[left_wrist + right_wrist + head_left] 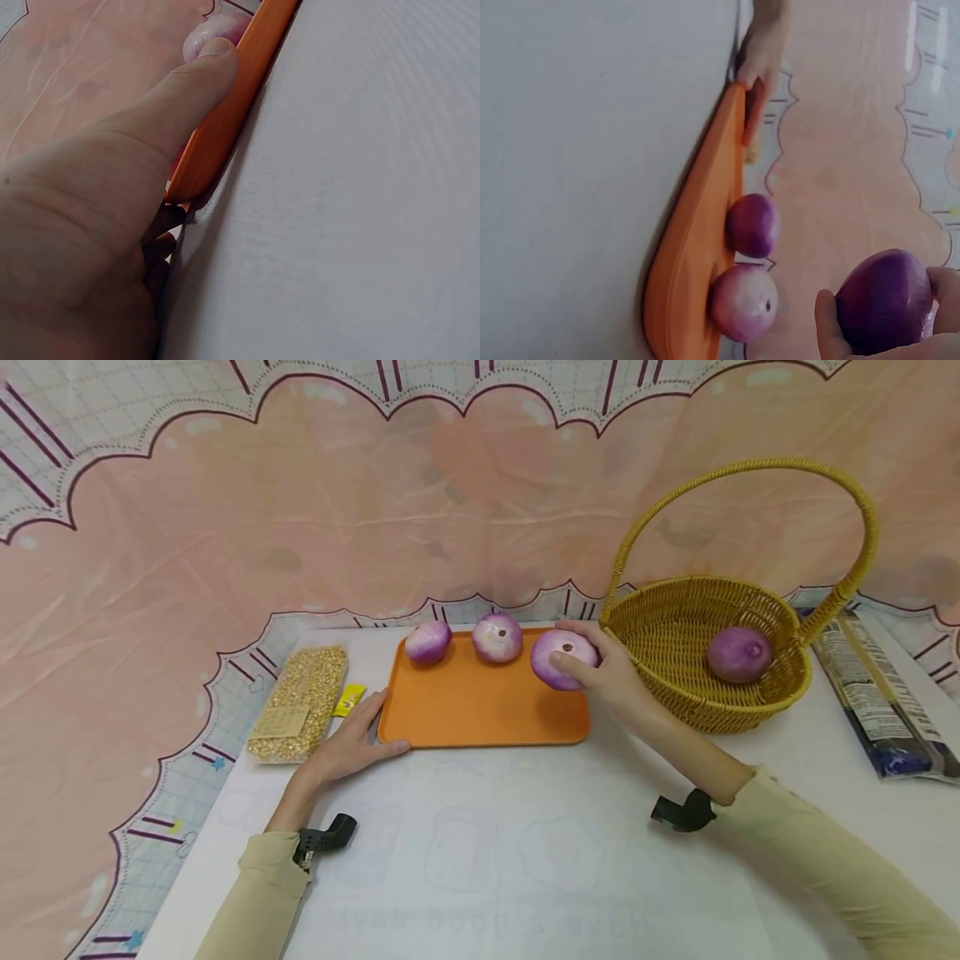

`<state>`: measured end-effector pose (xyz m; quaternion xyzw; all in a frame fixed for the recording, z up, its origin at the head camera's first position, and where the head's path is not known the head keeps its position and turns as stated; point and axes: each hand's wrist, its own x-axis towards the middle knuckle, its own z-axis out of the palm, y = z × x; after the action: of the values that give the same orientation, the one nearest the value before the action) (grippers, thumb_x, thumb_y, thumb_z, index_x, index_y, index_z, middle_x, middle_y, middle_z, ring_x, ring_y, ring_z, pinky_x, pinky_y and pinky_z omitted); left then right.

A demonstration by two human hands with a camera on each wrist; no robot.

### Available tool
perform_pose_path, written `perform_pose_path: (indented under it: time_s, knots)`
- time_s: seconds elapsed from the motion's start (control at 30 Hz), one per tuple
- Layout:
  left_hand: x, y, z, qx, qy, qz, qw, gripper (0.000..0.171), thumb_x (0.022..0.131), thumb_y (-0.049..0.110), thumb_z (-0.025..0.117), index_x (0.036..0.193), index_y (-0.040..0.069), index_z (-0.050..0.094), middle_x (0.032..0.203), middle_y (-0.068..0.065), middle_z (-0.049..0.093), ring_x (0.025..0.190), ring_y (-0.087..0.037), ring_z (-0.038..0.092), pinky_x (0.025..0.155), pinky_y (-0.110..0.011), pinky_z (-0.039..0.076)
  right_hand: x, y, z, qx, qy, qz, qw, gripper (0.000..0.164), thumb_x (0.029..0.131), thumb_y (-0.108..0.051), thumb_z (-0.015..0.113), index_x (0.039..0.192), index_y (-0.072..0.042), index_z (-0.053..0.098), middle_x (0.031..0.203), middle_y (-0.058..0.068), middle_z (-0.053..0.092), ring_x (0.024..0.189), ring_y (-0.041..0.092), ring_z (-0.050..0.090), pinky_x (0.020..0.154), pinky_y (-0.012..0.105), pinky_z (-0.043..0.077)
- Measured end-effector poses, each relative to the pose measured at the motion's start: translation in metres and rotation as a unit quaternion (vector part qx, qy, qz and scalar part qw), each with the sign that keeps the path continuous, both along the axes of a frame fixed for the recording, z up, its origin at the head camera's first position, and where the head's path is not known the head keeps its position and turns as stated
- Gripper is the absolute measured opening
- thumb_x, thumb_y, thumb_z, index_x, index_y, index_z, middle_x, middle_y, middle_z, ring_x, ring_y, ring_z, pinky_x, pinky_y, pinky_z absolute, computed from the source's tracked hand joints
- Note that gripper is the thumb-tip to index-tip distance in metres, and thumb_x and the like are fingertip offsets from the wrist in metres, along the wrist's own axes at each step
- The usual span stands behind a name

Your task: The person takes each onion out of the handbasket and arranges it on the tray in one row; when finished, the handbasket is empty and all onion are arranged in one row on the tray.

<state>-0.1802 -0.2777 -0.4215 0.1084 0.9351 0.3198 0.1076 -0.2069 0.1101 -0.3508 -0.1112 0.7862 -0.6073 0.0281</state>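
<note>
My right hand point(611, 668) holds a purple onion point(564, 658) over the right end of an orange tray point(480, 710), thumb across its front. In the right wrist view that onion point(885, 304) sits between thumb and fingers. Two more onions, one at the back left point(428, 643) and one at the back middle point(497, 638), rest on the tray. With thumb along the near edge and straight fingers beside the left side, my left hand point(351, 747) touches the tray's near left corner. In the left wrist view the thumb point(202, 79) lies against the orange rim.
A yellow wicker basket point(660, 681) with a tall handle stands on the right, holding another onion point(739, 654). Beyond it lies a dark printed packet point(877, 693). On the left are a bag of corn kernels point(300, 702) and a small yellow packet point(349, 700). A patterned cloth hangs behind.
</note>
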Motion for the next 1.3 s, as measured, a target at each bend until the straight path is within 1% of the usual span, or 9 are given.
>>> perform_pose_path:
  time_s: [0.07,0.2,0.27,0.4,0.6,0.7,0.83,1.07,1.3]
  knots:
    - [0.0,0.0,0.0,0.0,0.001,-0.001,1.0,0.105,0.083,0.054,0.07,0.158,0.014,0.009,0.164,-0.016,0.009,0.152,-0.037,0.006,0.12,-0.062,0.01,-0.001,-0.003,-0.001,-0.006,-0.004,0.0,1.0,0.05,0.093,-0.024,0.065,0.139,-0.015,0.049,0.142,0.008,0.045,0.122,0.027,0.05,0.105,0.043,0.045]
    - [-0.001,0.0,0.0,-0.003,0.0,-0.001,1.0,0.105,0.083,0.055,0.07,0.158,0.014,0.009,0.164,-0.016,0.009,0.152,-0.037,0.005,0.12,-0.062,0.01,-0.002,-0.009,-0.003,-0.02,-0.023,0.005,1.0,0.052,0.093,-0.023,0.065,0.141,-0.015,0.047,0.147,0.007,0.043,0.124,0.027,0.049,0.107,0.045,0.044]
    - [-0.001,0.0,-0.001,-0.004,-0.001,0.0,1.0,0.105,0.083,0.055,0.07,0.158,0.014,0.008,0.164,-0.016,0.008,0.152,-0.037,0.005,0.12,-0.061,0.01,-0.003,-0.012,-0.004,-0.027,-0.03,0.006,0.999,0.053,0.093,-0.023,0.065,0.142,-0.014,0.046,0.146,0.009,0.044,0.124,0.028,0.05,0.107,0.045,0.044]
    - [0.0,-0.001,-0.001,-0.006,-0.002,0.002,1.0,0.105,0.082,0.055,0.07,0.158,0.015,0.008,0.164,-0.017,0.007,0.152,-0.037,0.005,0.119,-0.062,0.01,-0.004,-0.016,-0.004,-0.022,-0.029,0.001,0.999,0.053,0.093,-0.024,0.066,0.141,-0.014,0.047,0.144,0.011,0.047,0.124,0.028,0.051,0.106,0.045,0.044]
    - [0.0,0.0,-0.002,-0.005,-0.002,0.002,1.0,0.105,0.082,0.055,0.07,0.158,0.015,0.008,0.164,-0.016,0.008,0.152,-0.037,0.005,0.12,-0.062,0.009,-0.011,-0.019,-0.007,-0.017,-0.036,-0.03,0.999,0.054,0.093,-0.027,0.065,0.142,-0.016,0.047,0.146,0.011,0.046,0.128,0.03,0.049,0.111,0.045,0.041]
    - [0.0,0.001,-0.001,-0.004,-0.002,0.001,1.0,0.106,0.083,0.055,0.07,0.158,0.015,0.008,0.164,-0.016,0.008,0.152,-0.037,0.005,0.12,-0.062,0.01,-0.02,-0.022,-0.011,-0.038,-0.05,-0.051,0.997,0.056,0.093,-0.026,0.065,0.143,-0.015,0.045,0.146,0.013,0.044,0.129,0.029,0.046,0.113,0.044,0.039]
    - [0.001,0.001,0.0,-0.001,-0.002,0.002,1.0,0.106,0.082,0.054,0.07,0.158,0.014,0.008,0.164,-0.017,0.007,0.152,-0.037,0.004,0.12,-0.062,0.009,-0.037,-0.024,-0.019,-0.064,-0.061,-0.076,0.993,0.057,0.092,-0.025,0.065,0.143,-0.013,0.043,0.146,0.016,0.042,0.13,0.029,0.045,0.114,0.043,0.038]
    - [0.001,0.0,-0.002,0.004,0.0,-0.001,1.0,0.105,0.083,0.053,0.07,0.158,0.013,0.008,0.164,-0.017,0.007,0.152,-0.037,0.005,0.12,-0.061,0.009,-0.065,-0.029,-0.03,-0.054,-0.071,-0.105,0.991,0.058,0.092,-0.027,0.066,0.144,-0.012,0.043,0.148,0.016,0.042,0.134,0.029,0.043,0.115,0.04,0.036]
    - [0.0,0.001,0.0,0.002,0.0,0.001,1.0,0.105,0.083,0.053,0.071,0.158,0.013,0.008,0.164,-0.017,0.008,0.152,-0.038,0.005,0.12,-0.062,0.009,-0.082,-0.033,-0.036,-0.041,-0.092,-0.112,0.989,0.059,0.093,-0.026,0.065,0.145,-0.012,0.041,0.15,0.016,0.04,0.138,0.029,0.04,0.117,0.039,0.033]
